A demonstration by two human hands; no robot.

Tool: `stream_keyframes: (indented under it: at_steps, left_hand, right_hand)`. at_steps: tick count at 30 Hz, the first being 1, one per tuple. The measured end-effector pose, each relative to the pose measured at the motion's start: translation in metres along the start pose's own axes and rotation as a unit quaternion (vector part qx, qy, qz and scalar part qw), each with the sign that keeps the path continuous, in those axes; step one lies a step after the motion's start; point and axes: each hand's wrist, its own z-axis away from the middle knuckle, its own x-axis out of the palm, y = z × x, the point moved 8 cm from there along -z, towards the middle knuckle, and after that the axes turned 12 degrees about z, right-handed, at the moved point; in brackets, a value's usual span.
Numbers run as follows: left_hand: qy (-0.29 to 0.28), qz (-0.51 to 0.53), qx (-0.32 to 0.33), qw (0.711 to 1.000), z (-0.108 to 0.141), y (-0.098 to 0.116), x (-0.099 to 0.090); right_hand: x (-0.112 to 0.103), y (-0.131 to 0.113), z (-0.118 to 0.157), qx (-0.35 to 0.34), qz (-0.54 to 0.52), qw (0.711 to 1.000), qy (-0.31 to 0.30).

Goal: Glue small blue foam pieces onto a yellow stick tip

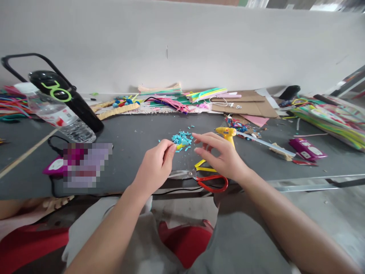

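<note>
My left hand pinches a small yellow piece between thumb and fingertips; its exact kind is too small to tell. Just behind it lies a loose pile of short blue pieces on the dark tabletop. Across from it, my right hand hovers with thumb and fingers apart, and nothing shows between them. Scissors with red handles rest under and in front of my hands, their blades pointing left. Yellow strips lie by the scissors, partly hidden by my right hand.
Behind my right hand is a yellow glue gun with a glue stick in it. Bundles of coloured stems and cardboard line the wall. A water bottle, black flask and purple box stand or lie around.
</note>
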Motion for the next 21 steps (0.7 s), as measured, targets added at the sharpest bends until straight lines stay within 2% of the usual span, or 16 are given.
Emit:
stream_keyframes:
  at_steps: [9, 21]
  left_hand:
    - [-0.05, -0.024, 0.019, 0.998, 0.003, 0.008, 0.016]
    - [-0.052, -0.05, 0.051, 0.996, 0.005, 0.012, 0.019]
  right_hand:
    - [0.002, -0.006, 0.001, -0.014, 0.009, 0.999, 0.03]
    - [0.002, -0.009, 0.001, -0.019, 0.017, 1.0, 0.018]
